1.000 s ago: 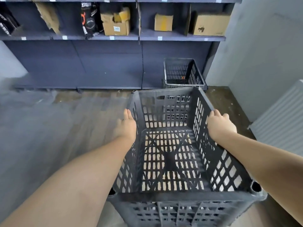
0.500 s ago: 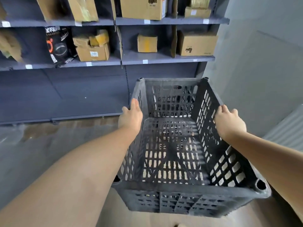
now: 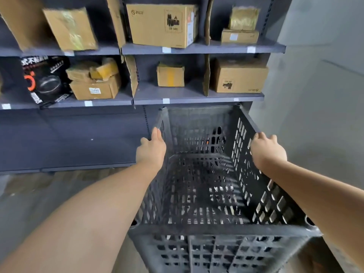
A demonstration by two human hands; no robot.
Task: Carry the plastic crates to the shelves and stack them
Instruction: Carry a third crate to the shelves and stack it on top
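I carry a dark grey perforated plastic crate (image 3: 204,196) in front of me, its open top facing up and nothing inside. My left hand (image 3: 151,150) grips its left rim, fingers curled over the outer side. My right hand (image 3: 267,150) grips the right rim the same way. The crate's far edge sits just below the lower shelf board (image 3: 197,98) of the dark shelving. Another crate that stood on the floor by the shelving is hidden behind the carried one.
Cardboard boxes (image 3: 163,24) fill the two shelf levels, with a black printed carton (image 3: 43,79) at the left. A pale wall (image 3: 315,95) closes the right side. Grey-brown floor (image 3: 39,194) lies to the left below the shelving's base panel.
The crate has risen and come closer to the shelving. The view has tilted up, so more shelf levels show and the crate on the floor has dropped out of sight.
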